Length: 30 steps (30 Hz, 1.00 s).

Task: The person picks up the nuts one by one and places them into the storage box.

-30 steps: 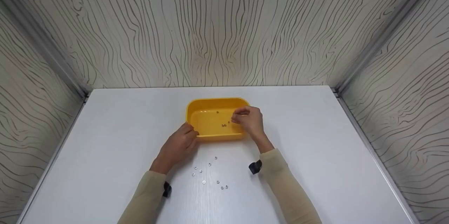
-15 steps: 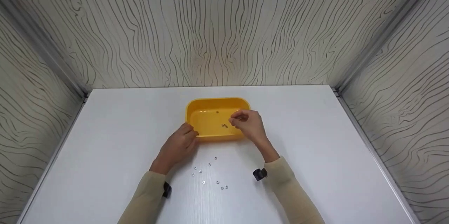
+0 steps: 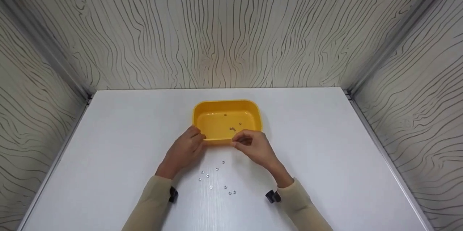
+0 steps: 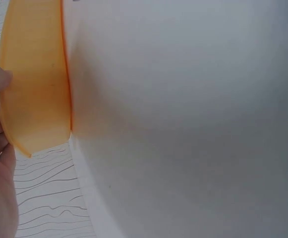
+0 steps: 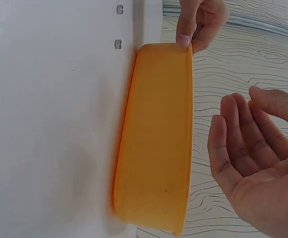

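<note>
A yellow plastic tray (image 3: 213, 126) stands on the white table, with several small metal nuts (image 3: 232, 129) on its floor. My left hand (image 3: 184, 149) grips the tray's near left corner; in the right wrist view its thumb presses the outer wall at the rim. Close over the near rim is my right hand (image 3: 255, 147), toward the tray's right side. Its fingers are loosely bent, and nothing shows between thumb and fingertips in the right wrist view. Between the two forearms, several more metal nuts (image 3: 217, 168) lie scattered on the table.
The white tabletop (image 3: 325, 144) runs back to a wall panel (image 3: 224, 35) with a wood-grain pattern. Similar panels rise on both sides. Black wrist cameras sit on both forearms.
My right hand has drawn back from over the tray to its near rim. One nut now shows near the tray's right side, where the hand was. My left hand stays on the corner.
</note>
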### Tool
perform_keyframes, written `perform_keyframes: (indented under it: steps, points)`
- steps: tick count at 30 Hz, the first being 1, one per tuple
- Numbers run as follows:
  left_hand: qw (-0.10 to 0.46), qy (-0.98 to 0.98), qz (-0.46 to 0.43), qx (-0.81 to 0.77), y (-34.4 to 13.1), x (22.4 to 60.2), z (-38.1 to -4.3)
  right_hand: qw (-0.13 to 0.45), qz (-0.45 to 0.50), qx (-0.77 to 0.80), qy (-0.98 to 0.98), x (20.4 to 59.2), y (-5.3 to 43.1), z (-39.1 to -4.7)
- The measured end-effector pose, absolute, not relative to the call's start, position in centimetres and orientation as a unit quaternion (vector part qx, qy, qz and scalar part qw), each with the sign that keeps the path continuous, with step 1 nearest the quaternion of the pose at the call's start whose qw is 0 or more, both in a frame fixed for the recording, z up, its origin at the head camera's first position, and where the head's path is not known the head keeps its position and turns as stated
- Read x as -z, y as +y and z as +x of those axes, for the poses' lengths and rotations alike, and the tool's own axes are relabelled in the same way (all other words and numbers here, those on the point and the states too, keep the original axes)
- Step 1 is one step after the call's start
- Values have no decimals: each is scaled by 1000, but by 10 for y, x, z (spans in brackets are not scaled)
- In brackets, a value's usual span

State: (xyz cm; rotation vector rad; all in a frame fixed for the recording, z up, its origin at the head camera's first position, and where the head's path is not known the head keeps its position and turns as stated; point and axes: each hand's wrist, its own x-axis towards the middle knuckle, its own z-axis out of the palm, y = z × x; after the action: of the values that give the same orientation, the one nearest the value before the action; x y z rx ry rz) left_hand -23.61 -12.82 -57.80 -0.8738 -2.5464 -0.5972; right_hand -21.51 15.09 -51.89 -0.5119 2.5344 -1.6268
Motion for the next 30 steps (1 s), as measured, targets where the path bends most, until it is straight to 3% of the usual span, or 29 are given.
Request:
perform_keyframes:
  steps: [18,23,30]
  points:
    - [186,-912,-297,212,-125,582,-236,163,-300,297,892,536,166,-152]
    - [192,-910,-298,216,-126,581,-235,121,-366,196,902,542,157,-139]
    - [196,-913,-296,202,-126,581,-235,5,-421,66,905,554,144,-126]
